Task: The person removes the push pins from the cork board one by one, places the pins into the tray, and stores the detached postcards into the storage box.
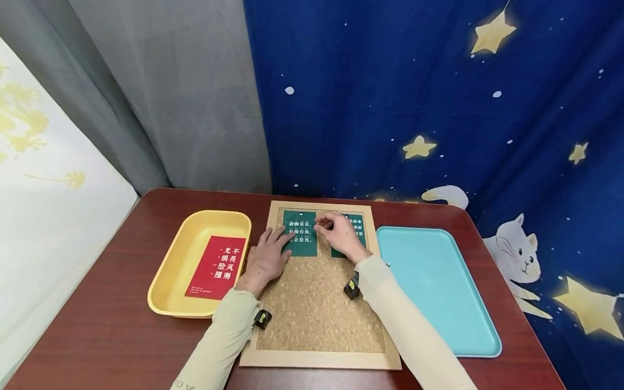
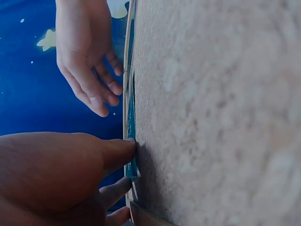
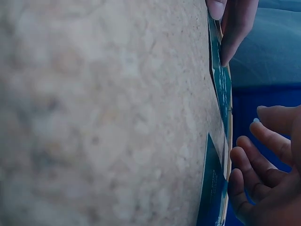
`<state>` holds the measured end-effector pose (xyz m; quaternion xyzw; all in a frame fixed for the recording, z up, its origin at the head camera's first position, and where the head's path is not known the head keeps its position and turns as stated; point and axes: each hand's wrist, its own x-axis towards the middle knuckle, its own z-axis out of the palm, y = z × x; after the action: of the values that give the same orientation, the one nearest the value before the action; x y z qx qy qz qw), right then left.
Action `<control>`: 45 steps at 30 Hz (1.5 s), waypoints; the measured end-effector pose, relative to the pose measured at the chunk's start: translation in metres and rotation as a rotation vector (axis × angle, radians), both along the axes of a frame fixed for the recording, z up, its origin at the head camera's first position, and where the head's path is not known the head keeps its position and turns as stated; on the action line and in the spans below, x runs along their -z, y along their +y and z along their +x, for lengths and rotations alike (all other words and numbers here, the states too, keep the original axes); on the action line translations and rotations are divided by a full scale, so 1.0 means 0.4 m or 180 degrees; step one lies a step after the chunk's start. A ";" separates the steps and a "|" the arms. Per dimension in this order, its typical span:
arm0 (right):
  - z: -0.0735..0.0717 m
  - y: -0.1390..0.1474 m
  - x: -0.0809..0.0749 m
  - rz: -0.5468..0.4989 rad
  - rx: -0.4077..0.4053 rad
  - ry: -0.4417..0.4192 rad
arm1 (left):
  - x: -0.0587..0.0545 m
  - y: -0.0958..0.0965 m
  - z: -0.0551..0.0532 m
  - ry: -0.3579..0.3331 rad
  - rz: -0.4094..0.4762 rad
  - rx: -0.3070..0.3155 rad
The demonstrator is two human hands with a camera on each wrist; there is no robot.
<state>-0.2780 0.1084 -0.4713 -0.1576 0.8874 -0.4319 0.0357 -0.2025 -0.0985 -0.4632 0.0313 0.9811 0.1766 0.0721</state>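
Two dark green cards with white characters lie on the upper part of a cork board [image 1: 322, 303] with a wooden frame. Spread fingers of my left hand [image 1: 267, 254] rest on the left edge of the left green card [image 1: 303, 246]. My right hand [image 1: 339, 233] hovers by that card's right edge, thumb and forefinger together. A small pale object [image 3: 256, 121] shows between those fingertips in the right wrist view; its kind is unclear. The hand partly covers the right green card [image 1: 359, 238]. Small pin-like dots show at both cards' tops.
A yellow tray [image 1: 168, 271] holding a red card [image 1: 214, 271] stands left of the board. A light blue tray [image 1: 434, 281] lies to the right. All sit on a dark red-brown table [image 1: 92, 287], with curtains behind it.
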 end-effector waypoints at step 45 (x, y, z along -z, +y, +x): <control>-0.079 -0.065 0.001 0.0138 -0.0045 -0.0163 | 0.009 -0.007 -0.013 -0.0083 0.0080 -0.0012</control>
<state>-0.3095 0.0823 -0.4719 -0.1519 0.8942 -0.4161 0.0649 -0.2077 -0.1013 -0.4666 0.0281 0.9779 0.1894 0.0842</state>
